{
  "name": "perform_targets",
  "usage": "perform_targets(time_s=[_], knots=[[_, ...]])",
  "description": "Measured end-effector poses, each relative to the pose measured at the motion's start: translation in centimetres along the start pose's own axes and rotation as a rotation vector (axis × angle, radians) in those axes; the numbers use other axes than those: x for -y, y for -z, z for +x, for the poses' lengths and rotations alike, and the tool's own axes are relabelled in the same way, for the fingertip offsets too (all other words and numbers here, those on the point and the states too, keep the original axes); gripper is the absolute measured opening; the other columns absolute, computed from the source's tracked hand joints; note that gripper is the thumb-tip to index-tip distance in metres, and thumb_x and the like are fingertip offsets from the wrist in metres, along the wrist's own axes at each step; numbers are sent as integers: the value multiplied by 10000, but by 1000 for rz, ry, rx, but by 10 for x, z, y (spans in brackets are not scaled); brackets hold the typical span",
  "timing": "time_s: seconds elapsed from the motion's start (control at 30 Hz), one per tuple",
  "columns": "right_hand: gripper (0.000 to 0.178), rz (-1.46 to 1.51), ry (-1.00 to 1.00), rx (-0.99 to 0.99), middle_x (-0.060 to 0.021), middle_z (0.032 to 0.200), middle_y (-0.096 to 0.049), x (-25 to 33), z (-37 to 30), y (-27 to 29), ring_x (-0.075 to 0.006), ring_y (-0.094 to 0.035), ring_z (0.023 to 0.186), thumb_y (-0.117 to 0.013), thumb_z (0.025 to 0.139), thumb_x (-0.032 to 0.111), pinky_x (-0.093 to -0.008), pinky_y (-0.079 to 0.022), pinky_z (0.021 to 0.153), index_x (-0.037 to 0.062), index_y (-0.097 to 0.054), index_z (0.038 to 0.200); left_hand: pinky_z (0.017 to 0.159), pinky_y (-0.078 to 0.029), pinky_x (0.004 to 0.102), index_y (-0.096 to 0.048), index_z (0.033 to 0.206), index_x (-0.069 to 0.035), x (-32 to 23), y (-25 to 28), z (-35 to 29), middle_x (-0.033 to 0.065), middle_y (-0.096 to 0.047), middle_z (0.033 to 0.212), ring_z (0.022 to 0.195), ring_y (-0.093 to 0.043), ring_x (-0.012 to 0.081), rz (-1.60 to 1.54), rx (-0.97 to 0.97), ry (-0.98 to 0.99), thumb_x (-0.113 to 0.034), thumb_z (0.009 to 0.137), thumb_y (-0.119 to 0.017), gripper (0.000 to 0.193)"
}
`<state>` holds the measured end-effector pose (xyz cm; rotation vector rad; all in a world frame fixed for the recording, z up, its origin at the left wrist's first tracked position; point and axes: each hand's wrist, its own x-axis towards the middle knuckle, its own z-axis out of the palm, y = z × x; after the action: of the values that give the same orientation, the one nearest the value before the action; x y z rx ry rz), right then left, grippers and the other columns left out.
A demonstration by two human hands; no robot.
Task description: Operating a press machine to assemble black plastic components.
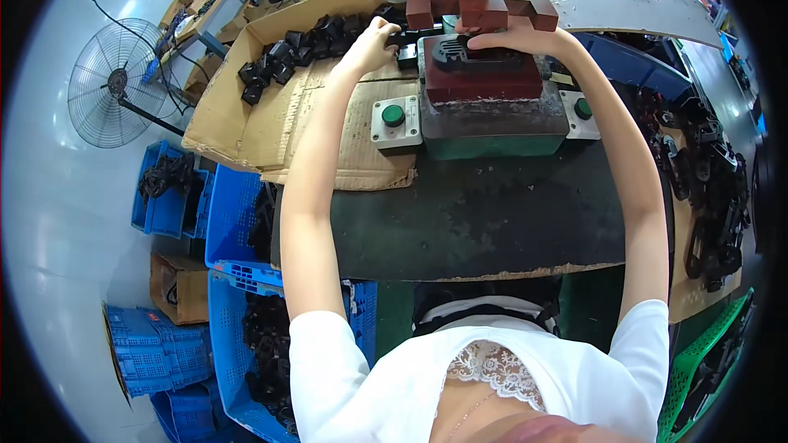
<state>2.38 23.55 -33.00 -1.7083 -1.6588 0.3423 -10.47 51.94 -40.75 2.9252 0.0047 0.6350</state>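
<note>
At the press's left side my left hand (372,51) has its fingers curled around a small black block (396,38), partly hidden by them. Another black block (407,56) sits just beside it. My right hand (519,38) reaches in under the red press head (480,6). Its thumb and fingers close on a long black plastic part (461,54) with slots at its left end. That part lies on the dark red fixture (483,87) on the press base (492,120). The fingertips of the right hand are partly hidden.
Green buttons (393,116) (583,108) flank the press base. A cardboard tray (267,131) with several black blocks (283,57) lies left. Blue crates (234,221) stand below it. Black parts (714,205) and a green basket (698,361) are on the right; a fan (117,82) stands far left.
</note>
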Motion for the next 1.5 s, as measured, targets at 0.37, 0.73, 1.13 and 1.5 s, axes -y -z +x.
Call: perform_targets(time_s=[0.37, 0.73, 1.13, 1.5], knots=[[205, -545, 200, -342, -131, 1094, -584, 34, -99, 11, -299, -553, 1017, -538, 878, 81, -348, -429, 886, 18, -573, 1070, 803, -507, 396, -605, 948, 116, -8, -12, 16, 280, -633, 949, 933, -629, 362, -171, 169, 844, -735, 677, -565, 894], [183, -478, -401, -779, -99, 889, -667, -30, -228, 92, -136, -626, 845, -546, 902, 108, -256, -461, 791, -23, -603, 1015, 400, -218, 225, -460, 577, -140, -8, -6, 6, -60, -360, 549, 423, -307, 61, -893, 11, 1038, -336, 695, -761, 378], [193, -636, -478, -631, -147, 845, -636, -118, -261, 86, -273, -631, 745, -582, 809, 29, -322, -495, 682, 12, -616, 998, 401, -236, 229, -580, 681, -44, -22, 4, 12, -10, -458, 594, 462, -389, 79, -924, 59, 1011, -178, 688, -766, 229], [220, -738, -586, -546, -169, 939, -558, -120, -237, 66, -354, -565, 907, -646, 722, 8, -414, -460, 792, -8, -591, 935, 754, -513, 262, -550, 997, 57, -25, -8, -8, 116, -611, 840, 781, -624, 212, -1095, -275, 891, 36, 631, -765, 425]])
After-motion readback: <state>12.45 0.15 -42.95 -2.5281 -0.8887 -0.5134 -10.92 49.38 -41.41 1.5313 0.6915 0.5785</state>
